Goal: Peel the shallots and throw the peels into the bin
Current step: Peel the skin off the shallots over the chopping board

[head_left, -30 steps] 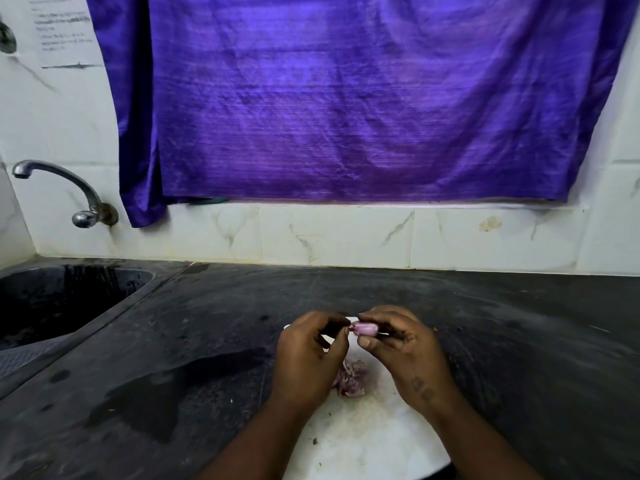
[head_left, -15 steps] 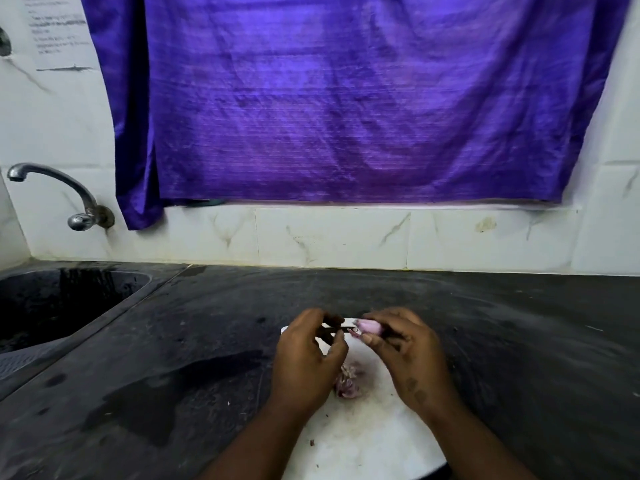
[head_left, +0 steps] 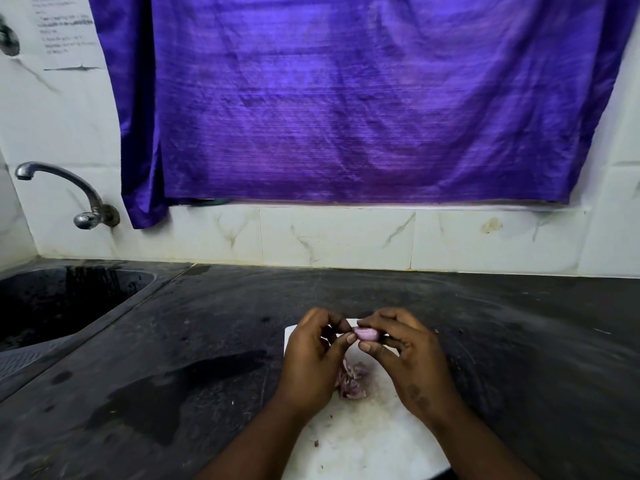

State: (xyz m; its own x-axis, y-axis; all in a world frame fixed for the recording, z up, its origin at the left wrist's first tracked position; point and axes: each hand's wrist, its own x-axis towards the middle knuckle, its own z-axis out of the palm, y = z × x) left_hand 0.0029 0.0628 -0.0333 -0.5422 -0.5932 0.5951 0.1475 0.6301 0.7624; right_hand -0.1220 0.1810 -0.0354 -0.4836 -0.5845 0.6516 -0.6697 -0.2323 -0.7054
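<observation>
Fingers of the right hand (head_left: 410, 362) pinch a pale pink shallot (head_left: 366, 333) between thumb and forefinger, just above the far edge of a white cutting board (head_left: 363, 441). At nine o'clock from the shallot, the left hand (head_left: 313, 358) closes its thumb and fingertip on the shallot's left end, so both hands grip the same bulb and meet over the board. Whether the left fingertips grip loose skin or the bulb itself cannot be told.

At six o'clock from the shallot, between the two wrists, a small heap of purple peels (head_left: 353, 379) lies on the board, partly hidden by the left hand. Tiny dark scraps dot the board's near half.

The board rests on a dark stone counter (head_left: 519, 341). At eight o'clock from the hands a wet patch (head_left: 180, 386) spreads across the counter. At ten o'clock a dark sink (head_left: 52, 299) is set into the counter, with a metal tap (head_left: 69, 188) on the wall above it. At twelve o'clock, well apart from the hands, a white tiled wall (head_left: 346, 237) rises from the counter's far edge, and a purple cloth (head_left: 363, 98) hangs over it. From one to four o'clock the counter lies bare and open out to the frame's right edge.
</observation>
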